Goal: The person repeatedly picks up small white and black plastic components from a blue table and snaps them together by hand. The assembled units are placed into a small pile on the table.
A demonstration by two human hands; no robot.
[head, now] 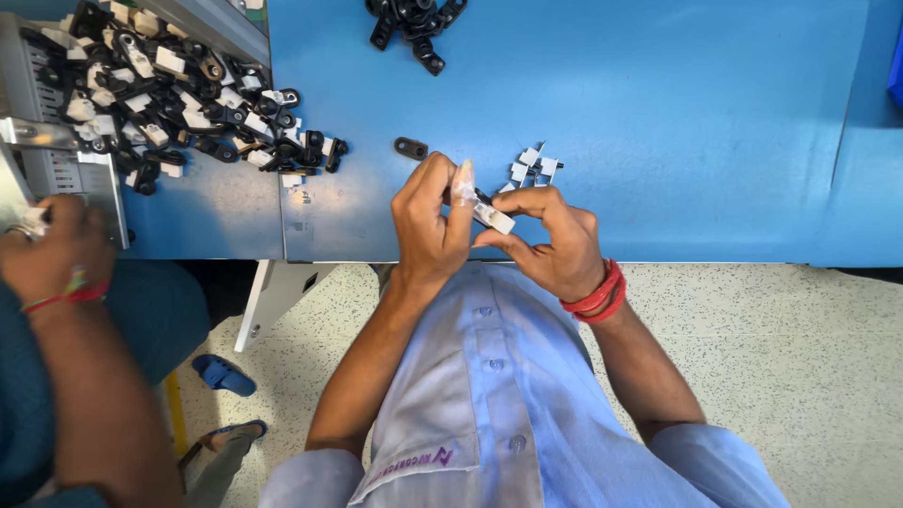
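My left hand [428, 226] and my right hand [555, 246] meet just above the near edge of the blue table [677, 122]. Together they pinch a small white clip [495, 219] joined to a black piece that is mostly hidden by my fingers. A pale covering wraps my left index fingertip. Red bangles circle my right wrist. A few loose white clips [532, 166] lie just beyond my hands, and a single black part [411, 148] lies to their left.
A large heap of black and white parts [179, 99] fills the table's far left. A smaller heap of black parts [414, 23] lies at the top. A co-worker's hand [52, 252] rests by a grey metal fixture [66, 169] at left. A blue bin [895, 66] shows at the right edge.
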